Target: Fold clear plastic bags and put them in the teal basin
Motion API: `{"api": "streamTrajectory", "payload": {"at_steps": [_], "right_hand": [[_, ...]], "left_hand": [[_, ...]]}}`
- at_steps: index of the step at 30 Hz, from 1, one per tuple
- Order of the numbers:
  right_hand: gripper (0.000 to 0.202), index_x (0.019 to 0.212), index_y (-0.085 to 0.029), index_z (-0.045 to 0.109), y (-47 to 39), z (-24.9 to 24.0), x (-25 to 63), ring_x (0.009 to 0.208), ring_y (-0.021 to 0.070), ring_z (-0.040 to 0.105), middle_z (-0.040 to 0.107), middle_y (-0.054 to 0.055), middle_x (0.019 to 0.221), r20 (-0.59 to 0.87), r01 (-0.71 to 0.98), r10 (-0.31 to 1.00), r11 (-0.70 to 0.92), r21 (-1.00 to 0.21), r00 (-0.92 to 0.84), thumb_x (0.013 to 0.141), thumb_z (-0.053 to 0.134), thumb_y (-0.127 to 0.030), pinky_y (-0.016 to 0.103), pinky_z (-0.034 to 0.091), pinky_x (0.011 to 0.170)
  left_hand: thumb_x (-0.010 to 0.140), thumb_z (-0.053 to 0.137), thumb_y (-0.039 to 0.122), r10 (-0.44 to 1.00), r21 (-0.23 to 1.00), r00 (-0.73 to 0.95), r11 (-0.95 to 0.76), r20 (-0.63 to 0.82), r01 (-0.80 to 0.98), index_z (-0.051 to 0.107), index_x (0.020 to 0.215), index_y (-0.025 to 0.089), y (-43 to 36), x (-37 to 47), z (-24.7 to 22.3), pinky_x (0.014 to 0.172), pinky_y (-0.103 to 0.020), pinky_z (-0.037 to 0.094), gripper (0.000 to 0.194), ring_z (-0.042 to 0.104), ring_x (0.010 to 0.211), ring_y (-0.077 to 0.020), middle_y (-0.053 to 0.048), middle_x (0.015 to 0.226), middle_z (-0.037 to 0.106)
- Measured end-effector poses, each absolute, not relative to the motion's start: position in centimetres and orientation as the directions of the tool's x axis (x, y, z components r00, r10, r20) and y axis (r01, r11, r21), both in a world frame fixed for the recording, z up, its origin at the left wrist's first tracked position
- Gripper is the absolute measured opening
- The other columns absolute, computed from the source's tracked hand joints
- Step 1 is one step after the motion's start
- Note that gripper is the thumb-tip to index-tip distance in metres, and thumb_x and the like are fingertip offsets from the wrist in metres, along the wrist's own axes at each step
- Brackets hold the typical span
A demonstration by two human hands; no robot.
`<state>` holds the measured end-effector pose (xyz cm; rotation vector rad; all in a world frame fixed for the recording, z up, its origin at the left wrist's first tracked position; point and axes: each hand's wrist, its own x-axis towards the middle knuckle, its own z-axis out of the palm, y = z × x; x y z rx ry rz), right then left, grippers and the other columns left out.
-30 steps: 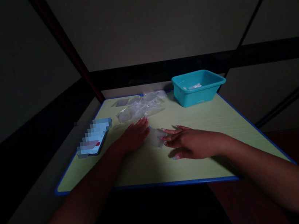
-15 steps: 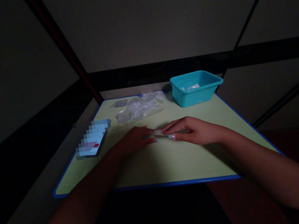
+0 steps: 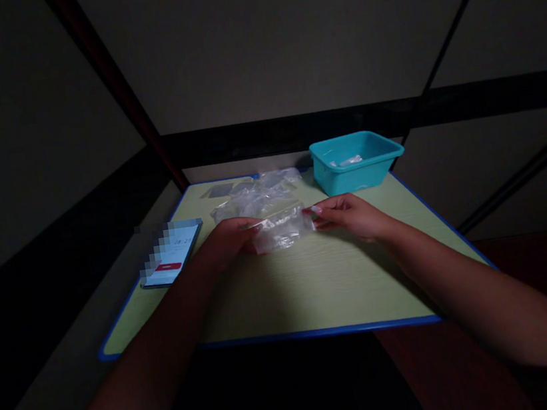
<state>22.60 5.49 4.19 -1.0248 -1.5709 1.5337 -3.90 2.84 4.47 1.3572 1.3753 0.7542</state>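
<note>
A clear plastic bag (image 3: 281, 229) is stretched between my two hands, a little above the table. My left hand (image 3: 235, 238) is closed on its left end, with the thumb on the near face. At the right end, my right hand (image 3: 346, 214) pinches the bag's edge between thumb and fingers. Just behind it lies a loose heap of crumpled clear bags (image 3: 262, 192) on the table.
The pale table (image 3: 316, 300) has a blue edge. A turquoise basket (image 3: 358, 177) with small whitish items inside stands at the back right. On the left lies a phone (image 3: 171, 252) with a lit screen. A flat grey packet (image 3: 220, 190) is at the back left.
Both hands have lifted slightly and moved away from me. The bag, earlier low and mostly hidden between the fingers, is now spread open to view between them.
</note>
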Motion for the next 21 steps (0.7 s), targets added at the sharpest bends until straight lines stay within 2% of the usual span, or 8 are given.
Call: {"api": "streamTrajectory", "payload": {"at_steps": [2,5,7,9,12,14,18,21], "right_hand": [[0.05,0.082,-0.017,0.074,5.8,3.4,22.4,0.066,0.0138,0.063,0.072,0.004,0.073,-0.097,0.116,0.901,-0.052,-0.992,-0.422,0.058,0.078,-0.06,0.025,0.05,0.062],[0.049,0.08,-0.014,0.072,6.0,2.7,22.2,0.055,0.0122,0.058,0.067,0.004,0.06,-0.118,0.198,0.894,-0.033,-0.98,-0.433,0.062,0.075,-0.059,0.022,0.045,0.053],[0.048,0.078,-0.013,0.07,6.0,2.4,22.2,0.051,0.0114,0.054,0.064,0.003,0.056,-0.098,0.251,0.885,0.022,-0.968,-0.455,0.067,0.07,-0.06,0.022,0.042,0.05],[0.049,0.076,-0.013,0.068,6.0,2.4,22.2,0.048,0.0109,0.051,0.062,0.002,0.055,-0.074,0.309,0.876,0.088,-0.947,-0.477,0.072,0.064,-0.061,0.023,0.039,0.048],[0.05,0.071,-0.014,0.065,5.8,2.4,22.3,0.045,0.0105,0.046,0.057,0.0,0.05,-0.023,0.408,0.859,0.219,-0.886,-0.512,0.079,0.054,-0.061,0.024,0.036,0.047],[0.048,0.07,-0.014,0.064,5.8,2.5,22.3,0.048,0.0121,0.048,0.056,0.001,0.053,0.048,0.479,0.842,0.351,-0.804,-0.537,0.084,0.048,-0.057,0.025,0.038,0.05],[0.033,0.087,-0.013,0.071,5.6,2.8,22.3,0.077,0.0196,0.06,0.066,0.01,0.083,0.22,0.609,0.782,0.601,-0.518,-0.584,0.088,0.046,-0.035,0.03,0.047,0.074],[0.039,0.114,-0.009,0.066,5.2,3.0,22.2,0.1,0.0253,0.059,0.062,0.018,0.109,0.297,0.67,0.755,0.656,-0.348,-0.585,0.088,0.046,-0.03,0.037,0.044,0.091]], "left_hand": [[0.081,0.057,0.033,0.989,0.85,0.006,0.121,-0.145,0.512,0.061,0.113,0.014,2.8,-4.0,4.5,0.059,-0.031,0.051,0.038,0.062,0.054,-0.0161,-0.003,0.073,0.068],[0.085,0.05,0.035,0.959,0.624,-0.124,-0.065,0.254,0.779,0.061,0.112,0.013,2.7,-4.1,4.4,0.068,-0.035,0.051,0.037,0.063,0.069,-0.0209,-0.006,0.08,0.067],[0.086,0.047,0.038,0.876,0.479,-0.023,-0.241,0.482,0.844,0.061,0.111,0.014,2.5,-3.8,4.0,0.081,-0.039,0.049,0.038,0.062,0.089,-0.0241,-0.01,0.098,0.066],[0.088,0.044,0.042,0.809,0.353,0.189,-0.437,0.557,0.827,0.057,0.118,0.014,2.1,-3.0,3.5,0.093,-0.042,0.045,0.043,0.057,0.106,-0.0261,-0.013,0.116,0.061],[0.091,0.044,0.047,0.724,0.227,0.527,-0.661,0.445,0.715,0.046,0.133,0.015,1.5,-1.4,2.7,0.106,-0.047,0.032,0.054,0.044,0.127,-0.0282,-0.016,0.137,0.049],[0.091,0.043,0.051,0.692,0.198,0.654,-0.718,0.305,0.668,0.037,0.141,0.015,1.1,-0.4,2.2,0.11,-0.051,0.025,0.061,0.033,0.137,-0.0293,-0.017,0.148,0.037],[0.092,0.041,0.053,0.717,0.174,0.693,-0.695,0.081,0.698,0.032,0.144,0.014,1.1,0.0,1.7,0.11,-0.057,0.02,0.066,0.019,0.143,-0.0308,-0.019,0.154,0.024],[0.094,0.036,0.052,0.78,0.189,0.623,-0.62,0.048,0.761,0.027,0.146,0.011,1.3,-0.7,1.6,0.111,-0.057,0.019,0.067,0.016,0.144,-0.0305,-0.021,0.154,0.02]]}}
